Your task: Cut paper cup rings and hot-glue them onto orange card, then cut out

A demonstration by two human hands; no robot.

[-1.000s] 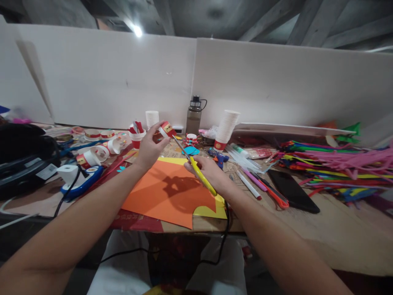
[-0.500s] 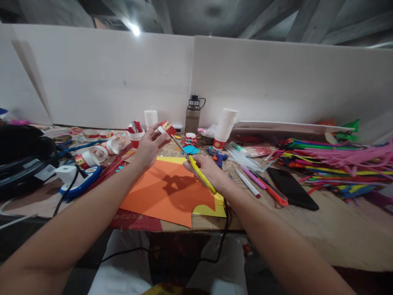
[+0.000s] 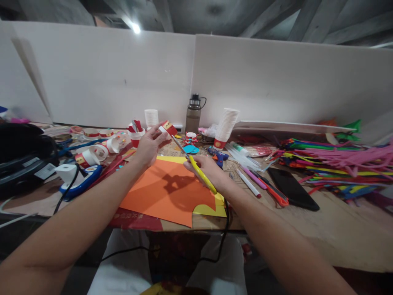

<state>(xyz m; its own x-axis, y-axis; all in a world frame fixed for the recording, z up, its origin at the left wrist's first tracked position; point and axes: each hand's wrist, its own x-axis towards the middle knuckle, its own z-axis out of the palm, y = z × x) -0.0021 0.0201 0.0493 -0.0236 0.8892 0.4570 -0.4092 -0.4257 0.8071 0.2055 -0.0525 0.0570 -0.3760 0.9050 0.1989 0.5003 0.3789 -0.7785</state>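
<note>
My left hand (image 3: 151, 144) grips a cut piece of paper cup (image 3: 168, 128), red with a yellowish printed band and a white rim, raised above the table. Yellow-handled scissors (image 3: 201, 174) are in my right hand (image 3: 209, 172), their blades pointing up and left. The blade tips are close to the lower right edge of the cup piece; whether they touch it I cannot tell. Below both hands lies a sheet of orange paper (image 3: 159, 188) with a curved notch at its right corner, on top of yellow paper (image 3: 211, 211).
Behind stand a water bottle (image 3: 193, 114), stacked paper cups (image 3: 226, 127) and a cup of red-handled tools (image 3: 136, 136). To the right are a blue glue gun (image 3: 218, 156), markers (image 3: 248, 183), a black phone (image 3: 293, 188) and pipe cleaners (image 3: 344, 157). Cut cup rings (image 3: 89, 157) lie left.
Hardly anything differs. The scissor blades look slightly closer together, and the cup piece has shifted a touch to the right along with the whole view.
</note>
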